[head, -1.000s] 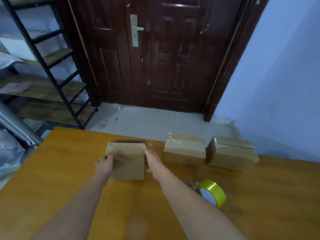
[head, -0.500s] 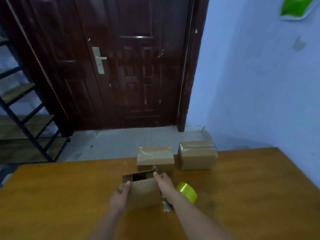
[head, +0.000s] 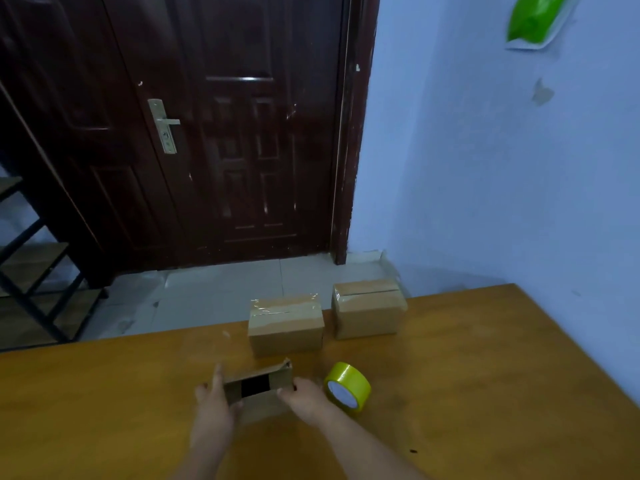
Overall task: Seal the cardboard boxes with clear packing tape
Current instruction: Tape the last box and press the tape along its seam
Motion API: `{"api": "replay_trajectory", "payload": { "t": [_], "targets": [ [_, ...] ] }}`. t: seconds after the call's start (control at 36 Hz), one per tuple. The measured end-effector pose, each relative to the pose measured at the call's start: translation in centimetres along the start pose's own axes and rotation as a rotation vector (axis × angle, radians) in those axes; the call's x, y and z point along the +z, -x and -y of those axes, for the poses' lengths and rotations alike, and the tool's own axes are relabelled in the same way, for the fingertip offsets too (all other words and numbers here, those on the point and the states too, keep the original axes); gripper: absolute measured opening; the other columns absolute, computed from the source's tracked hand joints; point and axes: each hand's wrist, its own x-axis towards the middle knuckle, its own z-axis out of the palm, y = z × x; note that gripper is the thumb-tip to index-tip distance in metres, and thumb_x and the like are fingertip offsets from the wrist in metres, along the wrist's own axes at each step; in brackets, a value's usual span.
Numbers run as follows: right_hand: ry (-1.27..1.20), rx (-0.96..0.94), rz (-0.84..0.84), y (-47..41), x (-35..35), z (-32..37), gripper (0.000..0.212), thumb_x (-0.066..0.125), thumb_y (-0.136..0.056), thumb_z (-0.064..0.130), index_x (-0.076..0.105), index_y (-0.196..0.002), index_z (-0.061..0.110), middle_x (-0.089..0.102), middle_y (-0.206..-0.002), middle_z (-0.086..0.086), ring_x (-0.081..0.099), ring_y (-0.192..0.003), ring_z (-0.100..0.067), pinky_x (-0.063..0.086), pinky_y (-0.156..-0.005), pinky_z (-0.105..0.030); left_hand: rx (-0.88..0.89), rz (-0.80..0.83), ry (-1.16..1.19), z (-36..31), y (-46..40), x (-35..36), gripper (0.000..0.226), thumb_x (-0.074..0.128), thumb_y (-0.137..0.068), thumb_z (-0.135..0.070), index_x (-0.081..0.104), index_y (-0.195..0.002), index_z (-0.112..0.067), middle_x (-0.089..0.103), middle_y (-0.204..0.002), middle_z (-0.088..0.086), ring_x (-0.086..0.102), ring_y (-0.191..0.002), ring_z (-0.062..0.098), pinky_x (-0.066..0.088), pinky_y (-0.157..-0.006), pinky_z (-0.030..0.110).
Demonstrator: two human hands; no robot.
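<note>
Three cardboard boxes sit on the wooden worktop point(head: 485, 375). Two of them stand side by side at its far edge: a taped box point(head: 285, 323) near the middle of that edge, with clear tape shining across its closed top flaps, and a second taped box point(head: 367, 308) just to its right, closer to the far right corner, a small gap between the two. Nearer the person, in front of the middle box and apart from it, is the open box point(head: 258, 389), its flaps only partly folded so that a dark opening shows on top.

Both hands are on this open box. At its left end is the left hand point(head: 213, 401); its fingers point(head: 217, 374) are fairly straight and reach up along the box's left side, with the thumb across the near face. On the right end is the right hand point(head: 304, 398), its fingers curled around the box's right side. The box is between the two palms and rests on the worktop.

Just right of the right hand lies the roll of packing tape point(head: 347, 386), yellowish, standing on its edge with its pale core facing the person. Whether it touches the hand cannot be told.

Beyond the far edge are a tiled floor point(head: 221, 289), a dark wooden door point(head: 225, 133) and a pale blue wall point(head: 502, 168).
</note>
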Motion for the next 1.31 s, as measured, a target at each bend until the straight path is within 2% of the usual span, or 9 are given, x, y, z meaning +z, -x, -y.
{"api": "replay_trajectory", "payload": {
  "t": [0.14, 0.31, 0.44, 0.56, 0.67, 0.83, 1.0, 1.17, 1.31],
  "targets": [
    [0.065, -0.037, -0.007, -0.1, 0.4, -0.1, 0.053, 0.049, -0.092, 0.040, 0.044, -0.138, 0.012, 0.048, -0.138, -0.013, 0.049, -0.122, -0.030, 0.043, -0.103, -0.039, 0.234, -0.053, -0.450, -0.6, 0.5, 0.5, 0.046, 0.035, -0.101, -0.024, 0.027, -0.146, -0.029, 0.022, -0.153, -0.004, 0.022, -0.140, 0.019, 0.031, -0.109, 0.033],
    [0.155, -0.064, -0.134, -0.6, 1.0, 0.0, 0.086, 0.049, -0.096, 0.025, -0.019, -0.149, 0.020, 0.033, -0.148, -0.011, 0.045, -0.125, -0.028, 0.041, -0.098, -0.032, 0.356, -0.039, -0.672, 0.4, -0.8, 0.6, 0.049, 0.028, -0.103, -0.029, 0.019, -0.150, -0.024, 0.025, -0.151, -0.006, 0.026, -0.138, 0.017, 0.028, -0.111, 0.033],
    [0.501, -0.152, -0.119, -1.1, 1.7, 0.4, 0.063, 0.044, -0.096, 0.020, 0.013, -0.151, 0.018, 0.006, -0.155, -0.014, 0.028, -0.135, -0.038, 0.035, -0.106, -0.044, 0.405, -0.009, -0.766, 0.2, -1.5, 0.1, 0.049, 0.028, -0.103, -0.025, 0.019, -0.150, -0.018, 0.027, -0.150, 0.000, 0.029, -0.136, 0.021, 0.027, -0.111, 0.034],
    [0.657, -0.114, -0.125, -1.5, 2.4, 0.6, 0.061, 0.039, -0.098, 0.013, 0.010, -0.152, 0.016, -0.006, -0.157, -0.018, 0.023, -0.138, -0.040, 0.034, -0.104, -0.049, 0.388, -0.020, -0.841, -0.5, -0.8, 0.5, 0.045, 0.036, -0.099, -0.016, 0.031, -0.144, -0.012, 0.034, -0.141, 0.005, 0.035, -0.130, 0.024, 0.037, -0.105, 0.032],
    [0.745, -0.106, -0.129, -1.8, 2.1, 0.7, 0.059, 0.040, -0.097, 0.014, 0.014, -0.151, 0.015, 0.002, -0.156, -0.019, 0.029, -0.134, -0.041, 0.037, -0.102, -0.052, 0.427, 0.037, -0.854, -1.5, 0.0, 1.4, 0.034, 0.039, -0.099, -0.011, 0.044, -0.132, -0.010, 0.033, -0.140, 0.009, 0.033, -0.131, 0.028, 0.049, -0.092, 0.030],
    [0.722, -0.129, -0.129, -2.4, 2.0, 0.1, 0.063, 0.048, -0.095, 0.019, 0.018, -0.149, 0.019, 0.015, -0.148, -0.016, 0.040, -0.123, -0.040, 0.042, -0.094, -0.049, 0.425, 0.097, -0.807, -1.5, -0.3, 2.0, 0.038, 0.041, -0.097, -0.006, 0.045, -0.134, -0.008, 0.034, -0.144, 0.010, 0.034, -0.134, 0.029, 0.046, -0.098, 0.036],
    [0.445, -0.281, -0.339, -1.7, -0.9, -1.2, 0.032, 0.049, -0.092, 0.024, 0.059, -0.122, 0.017, 0.044, -0.122, -0.008, 0.053, -0.109, -0.031, 0.047, -0.087, -0.038, 0.399, 0.137, -0.764, -2.5, -0.8, 0.6, 0.030, 0.046, -0.090, -0.003, 0.058, -0.118, -0.009, 0.053, -0.121, 0.007, 0.057, -0.107, 0.024, 0.051, -0.089, 0.035],
    [0.426, -0.195, -0.701, -0.6, -5.0, -5.5, 0.035, 0.054, -0.093, 0.033, 0.048, -0.122, 0.015, 0.043, -0.122, -0.003, 0.046, -0.113, -0.020, 0.045, -0.088, -0.034, 0.358, 0.178, -0.709, -2.6, -1.3, 0.0, 0.028, 0.044, -0.090, -0.005, 0.057, -0.114, -0.009, 0.060, -0.114, 0.006, 0.060, -0.101, 0.024, 0.051, -0.084, 0.033],
    [0.384, 0.015, -0.540, -0.8, -6.4, -8.7, 0.073, 0.059, -0.087, 0.047, 0.028, -0.142, 0.011, 0.032, -0.140, -0.007, 0.029, -0.133, -0.025, 0.036, -0.101, -0.041, 0.352, 0.179, -0.728, -3.1, -0.9, 0.3, 0.027, 0.045, -0.092, -0.005, 0.057, -0.116, -0.007, 0.056, -0.118, 0.008, 0.059, -0.105, 0.026, 0.050, -0.088, 0.033]
  ]
}}
